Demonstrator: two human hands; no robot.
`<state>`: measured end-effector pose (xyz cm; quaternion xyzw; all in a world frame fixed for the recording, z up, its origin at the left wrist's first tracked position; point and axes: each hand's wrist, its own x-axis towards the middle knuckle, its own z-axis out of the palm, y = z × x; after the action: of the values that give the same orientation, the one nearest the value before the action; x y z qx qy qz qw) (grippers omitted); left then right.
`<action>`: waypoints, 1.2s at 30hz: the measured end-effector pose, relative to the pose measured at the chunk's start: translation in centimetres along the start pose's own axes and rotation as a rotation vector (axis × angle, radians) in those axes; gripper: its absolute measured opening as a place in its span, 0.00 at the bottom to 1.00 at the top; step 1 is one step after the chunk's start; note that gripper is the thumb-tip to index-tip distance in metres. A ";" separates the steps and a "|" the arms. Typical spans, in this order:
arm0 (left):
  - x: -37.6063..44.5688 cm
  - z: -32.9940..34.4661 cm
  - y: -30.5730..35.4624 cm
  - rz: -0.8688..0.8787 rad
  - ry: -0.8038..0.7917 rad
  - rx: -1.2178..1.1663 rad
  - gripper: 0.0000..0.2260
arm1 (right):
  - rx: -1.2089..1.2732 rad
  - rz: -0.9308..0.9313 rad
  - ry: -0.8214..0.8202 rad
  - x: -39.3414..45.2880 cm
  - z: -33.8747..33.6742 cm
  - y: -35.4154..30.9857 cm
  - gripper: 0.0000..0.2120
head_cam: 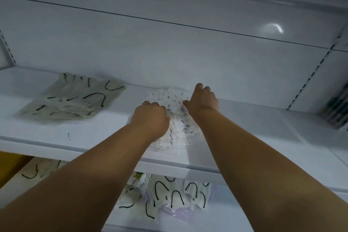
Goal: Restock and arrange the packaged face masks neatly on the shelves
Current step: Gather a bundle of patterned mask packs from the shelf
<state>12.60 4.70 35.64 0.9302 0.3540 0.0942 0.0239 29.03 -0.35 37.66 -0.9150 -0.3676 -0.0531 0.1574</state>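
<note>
The white shelf (pixel 244 130) spans the view, its back panel rising on the far side. On its left part lies a fanned pile of beige masks (pixel 71 103) with black ear loops; more packaged masks (pixel 173 194) sit on the lower shelf (pixel 222 211), near the bottom. In the middle of the upper shelf lies the clear-wrapped mask stack (pixel 175 118), reaching close to the near edge. The left hand (pixel 150 118) has its fingers curled onto the stack's left side; the right hand (pixel 202 100) grips its far right corner, fingers bent. To do this well, I judge both hands should square the packs together, then slide them back evenly, apart from the beige pile.
</note>
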 end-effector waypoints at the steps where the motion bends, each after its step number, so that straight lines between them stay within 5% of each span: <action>1: -0.1 0.0 -0.1 0.009 0.022 -0.001 0.16 | 0.005 -0.022 -0.003 -0.2 0.0 -0.1 0.24; 6: -1.0 -0.6 -1.8 0.057 0.160 -0.097 0.13 | 0.072 -0.080 -0.002 -3.3 -0.6 -2.2 0.14; 21: -14.9 -2.7 -13.5 0.346 0.272 -0.453 0.11 | 0.170 -0.038 0.285 -22.2 -2.0 -13.1 0.09; 28: -25.9 -0.7 -20.5 0.320 0.308 -0.407 0.07 | 0.367 -0.093 0.189 -32.9 1.9 -17.9 0.03; 36: -35.0 5.2 -25.5 0.152 0.123 -0.373 0.10 | 0.443 -0.099 0.009 -40.9 9.1 -20.1 0.04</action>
<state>-28.69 0.62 22.17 0.9261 0.2603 0.2162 0.1668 -14.58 -10.53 25.37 -0.8387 -0.4142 0.0174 0.3533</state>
